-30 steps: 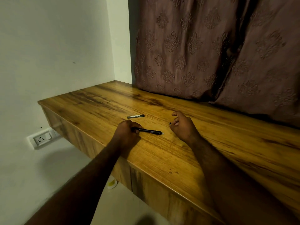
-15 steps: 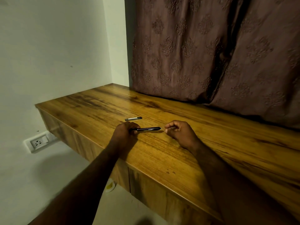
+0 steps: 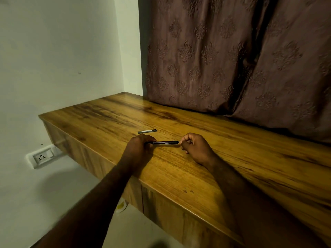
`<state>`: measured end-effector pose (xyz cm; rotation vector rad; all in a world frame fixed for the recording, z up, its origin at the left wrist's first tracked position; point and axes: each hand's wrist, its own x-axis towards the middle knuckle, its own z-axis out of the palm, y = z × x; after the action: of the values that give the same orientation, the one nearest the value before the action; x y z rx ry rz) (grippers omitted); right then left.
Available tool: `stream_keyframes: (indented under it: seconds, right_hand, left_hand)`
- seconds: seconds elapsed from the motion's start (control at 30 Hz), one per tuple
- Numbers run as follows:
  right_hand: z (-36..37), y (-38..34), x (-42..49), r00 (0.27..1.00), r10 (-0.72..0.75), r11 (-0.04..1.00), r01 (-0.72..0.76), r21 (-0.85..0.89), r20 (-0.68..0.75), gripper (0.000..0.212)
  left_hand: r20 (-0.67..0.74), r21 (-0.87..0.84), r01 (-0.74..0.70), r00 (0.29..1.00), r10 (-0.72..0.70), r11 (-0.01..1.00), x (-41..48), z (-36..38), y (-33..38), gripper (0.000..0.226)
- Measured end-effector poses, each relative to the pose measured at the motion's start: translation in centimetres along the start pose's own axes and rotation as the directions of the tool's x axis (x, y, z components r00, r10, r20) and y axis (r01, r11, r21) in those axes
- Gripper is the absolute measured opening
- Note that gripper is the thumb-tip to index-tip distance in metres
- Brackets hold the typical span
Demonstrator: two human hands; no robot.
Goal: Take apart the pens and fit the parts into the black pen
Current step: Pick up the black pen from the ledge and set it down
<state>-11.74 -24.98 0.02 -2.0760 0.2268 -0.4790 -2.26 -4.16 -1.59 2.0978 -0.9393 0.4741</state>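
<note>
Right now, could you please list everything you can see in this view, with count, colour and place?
wooden counter: one, golden brown, running from the left wall toward the right foreground
black pen: one, black, level just above the counter, held at both ends
pen part: one, dark with a pale band, lying on the counter behind the left hand
curtain: brown, patterned, hanging behind the counter
wall socket: one, white, on the wall below the counter's left end
left hand: closed on the pen's left end
right hand: fingers pinching the pen's right tip
</note>
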Motion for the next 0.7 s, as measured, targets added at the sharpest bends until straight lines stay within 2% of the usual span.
stream_keyframes:
  seconds: [0.1,0.27,0.43,0.57,0.7]
  right_hand:
    - [0.4,-0.4,0.2,0.998,0.055,0.998,-0.055,-0.004,0.000,0.013]
    - [0.1,-1.6,-0.1,0.991,0.128,0.977,-0.131,0.169,0.029,0.013]
    - [-1.2,-1.3,-0.5,0.995,0.064,0.979,-0.077,0.188,0.072,0.022]
    - [-1.9,-0.5,-0.3,0.998,-0.053,0.993,0.057,0.106,-0.043,0.014]
    - [-3.8,0.4,0.4,0.972,-0.053,0.993,0.075,0.090,-0.228,0.012]
  left_hand:
    - [-0.026,0.032,-0.019,0.999,0.020,0.999,0.0,0.0,-0.3,0.018]
    - [-0.024,0.074,-0.088,0.996,0.090,0.993,-0.1,-0.6,0.6,0.030]
    - [0.017,0.084,-0.111,0.994,0.110,0.990,-0.1,-0.4,0.6,0.031]
    - [0.025,0.098,-0.088,0.996,0.086,0.991,-0.2,-0.5,0.5,0.025]
    - [0.054,0.097,-0.072,0.996,0.067,0.993,-0.1,-0.5,0.4,0.028]
